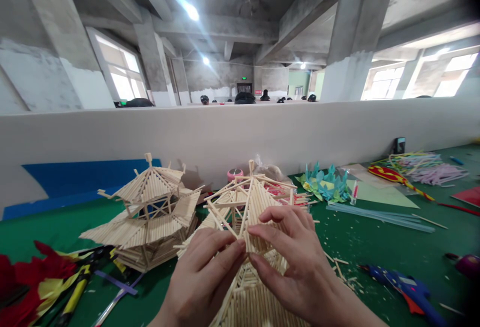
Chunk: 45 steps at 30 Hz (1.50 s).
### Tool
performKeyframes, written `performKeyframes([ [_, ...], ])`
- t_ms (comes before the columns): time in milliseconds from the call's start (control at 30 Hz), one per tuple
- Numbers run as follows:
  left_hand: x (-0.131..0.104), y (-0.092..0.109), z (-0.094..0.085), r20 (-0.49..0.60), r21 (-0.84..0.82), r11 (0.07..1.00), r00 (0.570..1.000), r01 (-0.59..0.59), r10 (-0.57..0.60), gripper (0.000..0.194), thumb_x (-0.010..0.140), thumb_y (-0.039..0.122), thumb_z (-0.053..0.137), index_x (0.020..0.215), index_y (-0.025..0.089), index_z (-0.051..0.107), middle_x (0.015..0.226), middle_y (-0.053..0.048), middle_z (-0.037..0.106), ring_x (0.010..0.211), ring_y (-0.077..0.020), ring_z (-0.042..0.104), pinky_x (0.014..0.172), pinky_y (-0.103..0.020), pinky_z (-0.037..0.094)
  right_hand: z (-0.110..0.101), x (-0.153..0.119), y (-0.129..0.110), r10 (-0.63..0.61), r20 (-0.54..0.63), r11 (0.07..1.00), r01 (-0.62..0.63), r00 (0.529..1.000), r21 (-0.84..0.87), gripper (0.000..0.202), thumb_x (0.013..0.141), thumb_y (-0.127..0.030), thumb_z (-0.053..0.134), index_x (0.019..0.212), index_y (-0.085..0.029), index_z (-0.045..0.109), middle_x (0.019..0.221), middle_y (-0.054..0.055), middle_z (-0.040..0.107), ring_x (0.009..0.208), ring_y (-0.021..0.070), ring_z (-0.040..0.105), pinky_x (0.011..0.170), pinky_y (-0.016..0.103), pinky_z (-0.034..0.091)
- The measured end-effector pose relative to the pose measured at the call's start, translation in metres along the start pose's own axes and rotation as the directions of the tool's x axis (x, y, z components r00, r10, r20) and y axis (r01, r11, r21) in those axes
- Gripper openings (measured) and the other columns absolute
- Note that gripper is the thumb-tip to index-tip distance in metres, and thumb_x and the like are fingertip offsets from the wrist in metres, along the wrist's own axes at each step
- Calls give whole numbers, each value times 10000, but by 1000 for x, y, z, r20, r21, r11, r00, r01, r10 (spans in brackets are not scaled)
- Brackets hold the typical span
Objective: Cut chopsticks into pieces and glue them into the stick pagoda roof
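A tiered pavilion model made of thin wooden sticks (258, 202) stands in front of me, its upper roof partly covered with sticks. My left hand (206, 272) is at the lower front corner of that roof, thumb and fingers pinched together; what they hold is too small to make out. My right hand (290, 249) rests against the roof's right side, with its thumb and fingers apart near the same corner. Both hands hide part of the lower tier. To the left stands a second stick pavilion (150, 217) with both roofs covered.
On the green table (375, 247), a blue glue gun (403, 287) lies at the right. Yellow-handled cutters (77, 287) and red petals (33, 272) lie left. Teal paper flowers (326, 184) and pale blue strips (378, 215) sit back right. A white partition (112, 137) stands behind.
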<state>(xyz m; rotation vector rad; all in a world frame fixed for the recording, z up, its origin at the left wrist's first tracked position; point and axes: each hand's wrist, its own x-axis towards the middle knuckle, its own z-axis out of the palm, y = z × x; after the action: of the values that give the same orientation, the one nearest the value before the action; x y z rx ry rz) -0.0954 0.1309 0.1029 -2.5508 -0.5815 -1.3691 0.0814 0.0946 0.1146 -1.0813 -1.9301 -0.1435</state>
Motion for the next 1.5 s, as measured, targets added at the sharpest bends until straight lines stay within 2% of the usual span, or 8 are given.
performKeyframes([
  [600, 5, 1, -1, -7, -53, 998, 999, 41, -41, 211, 733, 64, 554, 923, 150, 586, 794, -39, 609, 716, -126, 576, 606, -228, 515, 1, -2, 0, 13, 17, 1000, -12, 1000, -16, 262, 716, -233, 578, 977, -230, 573, 981, 35, 515, 925, 213, 451, 793, 393, 325],
  [767, 5, 0, -2, 3, -81, 997, 1000, 12, -12, 241, 733, 34, 540, 942, 142, 587, 791, -41, 599, 695, -120, 568, 603, -234, 510, 1, -1, 0, 17, 4, 1000, -17, 1000, -18, 242, 725, -246, 570, 967, -237, 577, 975, 33, 518, 912, 212, 456, 781, 390, 329],
  [967, 6, -1, -1, 13, -74, 997, 1000, 5, -4, 229, 730, 28, 543, 932, 125, 592, 799, -51, 590, 710, -125, 561, 614, -242, 506, 1, -2, 0, 22, 6, 1000, -22, 1000, -11, 244, 723, -240, 577, 967, -235, 578, 977, 35, 516, 918, 211, 451, 783, 392, 329],
  [1233, 6, 0, -1, 19, -43, 999, 1000, 14, -14, 215, 753, 64, 527, 937, 160, 582, 799, -38, 600, 700, -120, 570, 604, -238, 508, 3, -3, 2, 13, 1, 1000, -13, 1000, -9, 258, 722, -255, 578, 979, -244, 569, 971, 29, 505, 918, 208, 454, 791, 393, 337],
  [1400, 0, 0, -5, 34, -15, 999, 998, 50, -49, 276, 733, 77, 571, 1004, 129, 559, 869, -59, 585, 796, -138, 561, 665, -235, 501, -1, -11, 4, -21, -57, 999, 18, 998, -48, 424, 676, -207, 608, 1086, -231, 504, 1070, 51, 430, 1000, 232, 403, 845, 427, 322],
  [1500, -4, 2, -8, 18, 26, 994, 994, 107, -108, 301, 731, 116, 587, 1029, 133, 547, 882, -60, 586, 803, -143, 565, 675, -239, 496, -6, -23, 7, 1, -97, 998, -7, 995, -61, 482, 655, -170, 610, 1116, -210, 476, 1117, 67, 383, 1036, 249, 375, 861, 444, 325],
])
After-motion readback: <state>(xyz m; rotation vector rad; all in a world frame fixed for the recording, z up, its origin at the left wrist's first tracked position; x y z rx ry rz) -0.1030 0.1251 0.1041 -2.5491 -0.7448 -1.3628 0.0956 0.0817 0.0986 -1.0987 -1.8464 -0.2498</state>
